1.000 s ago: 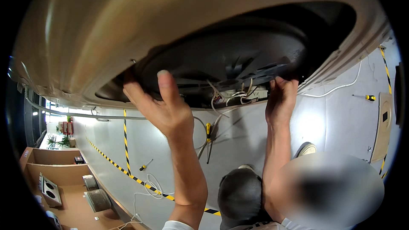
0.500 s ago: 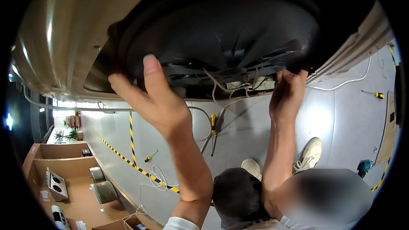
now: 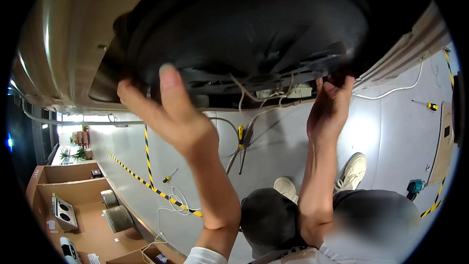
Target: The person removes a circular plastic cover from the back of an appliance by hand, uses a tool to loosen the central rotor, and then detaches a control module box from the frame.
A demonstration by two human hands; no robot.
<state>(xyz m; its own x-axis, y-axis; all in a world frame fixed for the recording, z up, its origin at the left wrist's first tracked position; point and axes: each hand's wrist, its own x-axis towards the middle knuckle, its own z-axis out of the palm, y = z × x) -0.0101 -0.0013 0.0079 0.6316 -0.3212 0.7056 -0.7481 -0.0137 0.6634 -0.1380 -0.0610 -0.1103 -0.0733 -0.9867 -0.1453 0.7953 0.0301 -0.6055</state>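
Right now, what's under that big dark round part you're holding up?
Under the round part hang pale wires, two hands at its rim, and grey floor with screwdrivers. Its inside is too dark to make out.

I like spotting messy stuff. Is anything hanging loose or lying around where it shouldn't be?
Yes. Loose pale wires dangle from under the big dark round part that the left hand and right hand hold. Screwdrivers lie scattered on the grey floor, and a white cable sits in a tangle.
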